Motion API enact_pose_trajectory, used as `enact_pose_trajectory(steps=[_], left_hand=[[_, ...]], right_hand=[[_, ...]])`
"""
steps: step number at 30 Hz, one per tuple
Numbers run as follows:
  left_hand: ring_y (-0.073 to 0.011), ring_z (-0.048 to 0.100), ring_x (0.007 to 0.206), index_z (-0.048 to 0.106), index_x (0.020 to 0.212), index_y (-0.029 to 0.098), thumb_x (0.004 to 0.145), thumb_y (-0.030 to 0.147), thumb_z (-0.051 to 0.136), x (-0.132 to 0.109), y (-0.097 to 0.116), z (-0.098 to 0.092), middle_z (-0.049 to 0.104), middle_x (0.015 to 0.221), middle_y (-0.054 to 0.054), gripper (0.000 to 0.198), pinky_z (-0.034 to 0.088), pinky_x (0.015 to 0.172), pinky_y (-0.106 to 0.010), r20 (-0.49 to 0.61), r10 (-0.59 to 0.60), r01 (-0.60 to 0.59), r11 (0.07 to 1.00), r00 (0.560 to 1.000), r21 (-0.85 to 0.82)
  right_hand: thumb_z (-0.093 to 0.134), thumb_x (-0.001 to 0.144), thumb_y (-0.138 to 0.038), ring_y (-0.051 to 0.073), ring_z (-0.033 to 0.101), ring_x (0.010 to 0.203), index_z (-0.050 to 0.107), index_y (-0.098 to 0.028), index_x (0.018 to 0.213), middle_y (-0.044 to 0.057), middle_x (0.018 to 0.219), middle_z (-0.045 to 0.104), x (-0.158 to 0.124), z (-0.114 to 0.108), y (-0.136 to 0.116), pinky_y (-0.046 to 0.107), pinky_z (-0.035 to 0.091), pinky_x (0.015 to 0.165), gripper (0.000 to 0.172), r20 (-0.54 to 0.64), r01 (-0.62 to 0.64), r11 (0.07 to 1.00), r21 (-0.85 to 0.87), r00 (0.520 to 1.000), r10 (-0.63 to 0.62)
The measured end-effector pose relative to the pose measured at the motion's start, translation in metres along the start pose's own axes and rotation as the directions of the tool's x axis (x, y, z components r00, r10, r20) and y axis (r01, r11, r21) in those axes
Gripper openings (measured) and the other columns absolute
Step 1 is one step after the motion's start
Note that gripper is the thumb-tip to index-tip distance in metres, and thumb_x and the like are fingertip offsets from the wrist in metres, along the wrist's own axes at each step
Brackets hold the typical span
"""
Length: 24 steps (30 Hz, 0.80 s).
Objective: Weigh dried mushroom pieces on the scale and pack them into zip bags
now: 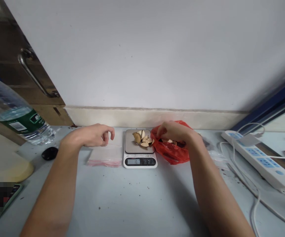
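A small white kitchen scale (139, 157) stands on the pale table with a pile of tan dried pieces (142, 138) on its steel plate; its display is lit. Right of it lies an open red plastic bag (173, 153) with more pieces inside. My right hand (172, 131) reaches into the bag's mouth, its fingers curled and pinched over the contents; what they hold is hidden. My left hand (91, 135) hovers over a stack of clear zip bags (105, 156) left of the scale, with fingers curled and thumb against them at the stack's far edge.
A tilted plastic water bottle (14, 113) with a green label sits at the far left, a black cap (49, 153) near it. A white power strip (261, 159) with cables lies at the right. A wall runs along the table's back edge.
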<state>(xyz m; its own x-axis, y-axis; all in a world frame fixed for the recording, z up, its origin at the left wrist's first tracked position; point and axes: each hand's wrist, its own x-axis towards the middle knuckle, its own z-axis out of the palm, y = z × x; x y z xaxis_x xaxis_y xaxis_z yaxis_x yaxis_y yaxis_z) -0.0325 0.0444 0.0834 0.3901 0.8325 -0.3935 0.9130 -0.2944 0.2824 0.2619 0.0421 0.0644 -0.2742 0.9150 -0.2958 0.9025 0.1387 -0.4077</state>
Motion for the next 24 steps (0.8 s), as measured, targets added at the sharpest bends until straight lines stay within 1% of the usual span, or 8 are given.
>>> enact_pose_trajectory(steps=[3,8,11,14,17,20,22,24], left_hand=[[-0.0191,0.062,0.069,0.063,0.088,0.026,0.060,0.022,0.051,0.000,0.000,0.000,0.069,0.076,0.001,0.030,0.040,0.058,-0.025,0.001,-0.009,0.009,1.000,1.000,0.003],[-0.0194,0.062,0.072,0.062,0.092,0.025,0.063,0.022,0.050,0.000,0.000,-0.001,0.069,0.080,0.000,0.031,0.042,0.062,-0.026,0.013,-0.011,0.011,1.000,1.000,0.013],[-0.0188,0.061,0.072,0.061,0.091,0.025,0.069,0.025,0.049,-0.001,0.000,-0.002,0.068,0.080,0.000,0.025,0.042,0.063,-0.026,-0.018,0.035,-0.035,0.999,0.999,0.004],[-0.0183,0.062,0.075,0.057,0.089,0.024,0.074,0.029,0.049,-0.002,0.002,-0.003,0.067,0.081,0.000,0.017,0.044,0.066,-0.026,-0.078,0.110,-0.113,0.993,0.991,-0.035],[-0.0178,0.063,0.078,0.053,0.087,0.024,0.076,0.032,0.051,-0.004,0.005,-0.005,0.068,0.084,0.000,0.014,0.046,0.069,-0.026,-0.183,0.159,-0.177,0.981,0.970,-0.085],[-0.0181,0.064,0.079,0.049,0.083,0.024,0.076,0.034,0.053,-0.005,0.010,-0.006,0.067,0.083,-0.001,0.013,0.047,0.071,-0.028,-0.315,0.175,-0.223,0.967,0.933,-0.122],[-0.0185,0.065,0.081,0.046,0.081,0.024,0.075,0.033,0.053,-0.005,0.013,-0.006,0.067,0.083,-0.001,0.014,0.048,0.072,-0.029,-0.371,0.185,-0.258,0.953,0.910,-0.158],[-0.0189,0.066,0.082,0.044,0.080,0.024,0.074,0.032,0.054,-0.006,0.015,-0.005,0.066,0.083,-0.001,0.014,0.051,0.072,-0.030,-0.406,0.195,-0.291,0.938,0.893,-0.190]], right_hand=[[0.052,0.066,0.000,0.015,0.061,0.064,0.077,-0.023,0.072,0.000,0.074,0.073,-0.001,-0.005,0.003,0.022,0.043,0.054,0.034,-0.121,-0.029,1.000,-0.003,0.992,0.029],[0.049,0.071,0.002,0.018,0.066,0.081,0.074,-0.019,0.077,0.005,0.092,0.074,-0.001,-0.013,0.005,0.023,0.047,0.073,0.034,-0.352,-0.030,0.999,-0.031,0.936,0.017],[0.049,0.075,0.002,0.019,0.065,0.089,0.074,-0.018,0.083,0.008,0.105,0.071,0.001,-0.011,0.000,0.024,0.048,0.077,0.034,-0.468,0.045,0.999,-0.022,0.882,-0.050],[0.049,0.078,0.001,0.018,0.065,0.088,0.073,-0.018,0.090,0.008,0.105,0.071,0.000,-0.006,-0.011,0.026,0.048,0.078,0.034,-0.530,0.190,0.982,0.005,0.833,-0.159],[0.049,0.085,-0.004,0.017,0.066,0.084,0.072,-0.019,0.098,0.005,0.096,0.073,-0.004,0.000,-0.029,0.027,0.049,0.074,0.030,-0.466,0.342,0.938,0.060,0.840,-0.277],[0.050,0.093,-0.013,0.015,0.063,0.069,0.069,-0.021,0.117,0.001,0.084,0.073,-0.007,0.009,-0.048,0.026,0.048,0.067,0.031,-0.212,0.433,0.889,0.150,0.892,-0.399],[0.049,0.097,-0.017,0.014,0.060,0.064,0.066,-0.024,0.126,-0.002,0.078,0.071,-0.006,0.016,-0.057,0.027,0.047,0.068,0.034,-0.090,0.477,0.862,0.173,0.879,-0.468],[0.049,0.098,-0.018,0.014,0.059,0.064,0.066,-0.025,0.127,-0.003,0.076,0.069,-0.003,0.022,-0.062,0.027,0.046,0.070,0.034,-0.079,0.506,0.848,0.159,0.863,-0.500]])
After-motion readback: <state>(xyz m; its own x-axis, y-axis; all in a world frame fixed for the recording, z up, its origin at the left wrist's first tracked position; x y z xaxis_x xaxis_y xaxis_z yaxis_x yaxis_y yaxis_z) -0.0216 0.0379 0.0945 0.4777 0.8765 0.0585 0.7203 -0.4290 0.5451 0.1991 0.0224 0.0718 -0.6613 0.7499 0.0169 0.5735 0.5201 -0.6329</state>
